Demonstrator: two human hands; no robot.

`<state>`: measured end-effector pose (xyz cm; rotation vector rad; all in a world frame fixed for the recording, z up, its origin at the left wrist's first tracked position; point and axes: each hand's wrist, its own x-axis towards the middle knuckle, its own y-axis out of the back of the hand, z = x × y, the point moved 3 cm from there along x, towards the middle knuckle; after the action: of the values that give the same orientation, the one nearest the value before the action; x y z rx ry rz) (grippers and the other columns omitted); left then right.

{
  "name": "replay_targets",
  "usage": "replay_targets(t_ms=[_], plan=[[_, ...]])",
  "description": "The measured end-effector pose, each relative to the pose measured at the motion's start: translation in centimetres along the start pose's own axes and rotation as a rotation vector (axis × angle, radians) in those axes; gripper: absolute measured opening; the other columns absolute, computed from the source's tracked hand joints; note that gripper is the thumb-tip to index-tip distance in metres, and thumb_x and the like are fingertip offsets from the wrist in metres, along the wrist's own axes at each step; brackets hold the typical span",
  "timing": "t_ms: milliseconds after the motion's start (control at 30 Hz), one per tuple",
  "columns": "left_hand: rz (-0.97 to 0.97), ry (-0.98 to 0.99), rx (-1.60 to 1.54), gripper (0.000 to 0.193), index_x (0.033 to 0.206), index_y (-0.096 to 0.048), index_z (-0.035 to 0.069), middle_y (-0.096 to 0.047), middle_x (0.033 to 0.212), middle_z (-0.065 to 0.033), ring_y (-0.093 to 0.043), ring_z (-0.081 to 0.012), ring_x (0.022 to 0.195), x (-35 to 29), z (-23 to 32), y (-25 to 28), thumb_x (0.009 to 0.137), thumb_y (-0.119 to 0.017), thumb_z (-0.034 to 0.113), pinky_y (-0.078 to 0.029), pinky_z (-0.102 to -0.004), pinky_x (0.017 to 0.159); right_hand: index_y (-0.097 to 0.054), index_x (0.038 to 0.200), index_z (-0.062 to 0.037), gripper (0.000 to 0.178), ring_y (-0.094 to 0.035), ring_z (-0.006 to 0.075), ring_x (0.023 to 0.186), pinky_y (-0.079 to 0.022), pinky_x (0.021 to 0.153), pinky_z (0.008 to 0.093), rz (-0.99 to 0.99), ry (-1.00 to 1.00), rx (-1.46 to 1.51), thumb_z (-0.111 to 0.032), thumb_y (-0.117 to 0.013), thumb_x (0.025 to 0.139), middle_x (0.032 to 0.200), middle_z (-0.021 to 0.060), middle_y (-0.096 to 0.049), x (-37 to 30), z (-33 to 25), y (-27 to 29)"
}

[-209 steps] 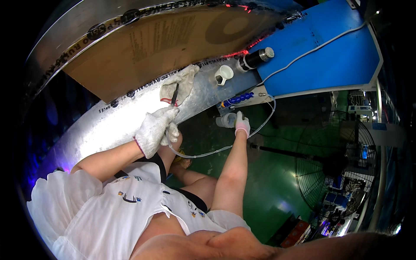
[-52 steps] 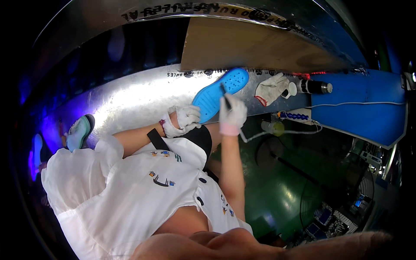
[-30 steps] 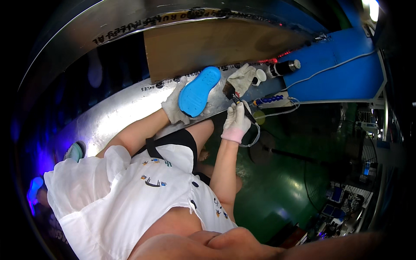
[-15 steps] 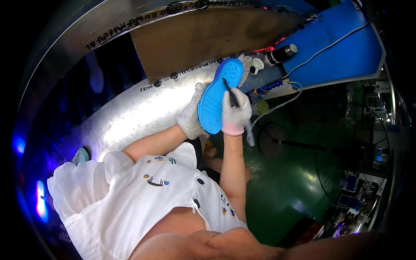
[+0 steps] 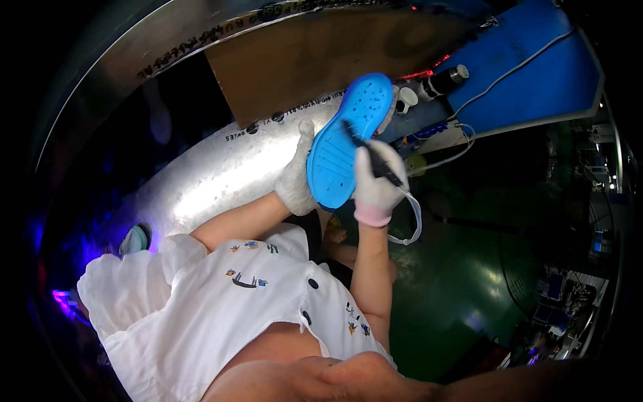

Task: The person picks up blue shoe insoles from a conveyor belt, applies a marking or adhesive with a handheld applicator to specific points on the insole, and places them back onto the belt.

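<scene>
The left hand point(image 5: 295, 184), partly curled, supports the blue sole point(image 5: 329, 161) above the metal surface point(image 5: 221, 175), its face upward, probably so that the black brush point(image 5: 384, 166), gripped by the right hand's point(image 5: 376, 194) curled fingers, can reach it.

Blue sole point(image 5: 331, 157), dotted and ribbed.
White gloving recorded on left hand point(image 5: 296, 177) and right hand point(image 5: 379, 191), latter pink-cuffed; brush point(image 5: 382, 166) seen black.

L hand point(image 5: 293, 179) (gloved) cupped, thumb up; R hand point(image 5: 376, 187) curled, gloved too.
</scene>
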<state>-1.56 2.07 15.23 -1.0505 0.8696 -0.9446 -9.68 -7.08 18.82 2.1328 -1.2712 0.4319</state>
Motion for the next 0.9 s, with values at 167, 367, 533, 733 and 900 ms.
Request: replay_targets(t_ms=[167,367,533,733,900], plan=[[-0.01,-0.118,0.051,0.091,0.148,-0.035,0.01,-0.048,0.141,-0.0127,-0.051,-0.0241,0.125,1.5,-0.2,2.6,0.086,-0.036,0.077,-0.042,-0.0391,0.107,-0.068,0.1,-0.0057,0.024,-0.064,0.0275,0.081,-0.05,0.074,0.036,-0.25,0.443,-0.222,-0.004,-0.075,0.077,0.1,0.0099,-0.069,-0.3,-2.7,-0.8],[-0.047,-0.14,0.05,0.094,0.149,-0.032,0.009,-0.047,0.142,-0.0126,-0.05,-0.0252,0.126,1.0,0.8,2.1,0.085,-0.037,0.077,-0.041,-0.04,0.109,-0.072,0.096,-0.0081,0.027,-0.064,0.0242,0.085,-0.046,0.085,0.0342,-0.015,0.247,-0.197,-0.003,-0.079,0.071,0.091,0.0052,-0.07,-0.5,-1.9,-0.2],[-0.049,-0.17,0.009,0.093,0.148,-0.033,0.009,-0.052,0.136,-0.0121,-0.054,-0.0236,0.119,1.4,1.4,2.5,0.085,-0.039,0.076,-0.044,-0.0389,0.105,-0.071,0.096,-0.009,0.028,-0.064,0.0241,0.083,-0.047,0.086,0.0354,-0.152,0.001,0.03,-0.002,-0.079,0.071,0.091,0.0059,-0.07,-1.9,-2.3,-0.8],[-0.122,-0.142,0.068,0.09,0.138,-0.043,0.006,-0.061,0.117,-0.0177,-0.064,-0.028,0.101,1.5,3.0,2.4,0.084,-0.04,0.077,-0.055,-0.0387,0.088,-0.071,0.09,-0.0069,0.027,-0.066,0.0251,0.079,-0.05,0.077,0.0339,-0.173,0.333,-0.086,0.0,-0.08,0.066,0.092,0.0088,-0.071,-3.8,-5.1,-1.4],[0.018,-0.08,0.007,0.091,0.14,-0.042,0.005,-0.061,0.12,-0.018,-0.066,-0.0287,0.095,1.8,3.9,1.1,0.083,-0.045,0.075,-0.058,-0.0409,0.084,-0.07,0.094,-0.0013,0.02,-0.066,0.023,0.08,-0.052,0.075,0.0322,-0.022,-0.003,-0.021,0.001,-0.075,0.075,0.094,0.0113,-0.069,-3.2,-1.7,-1.0]])
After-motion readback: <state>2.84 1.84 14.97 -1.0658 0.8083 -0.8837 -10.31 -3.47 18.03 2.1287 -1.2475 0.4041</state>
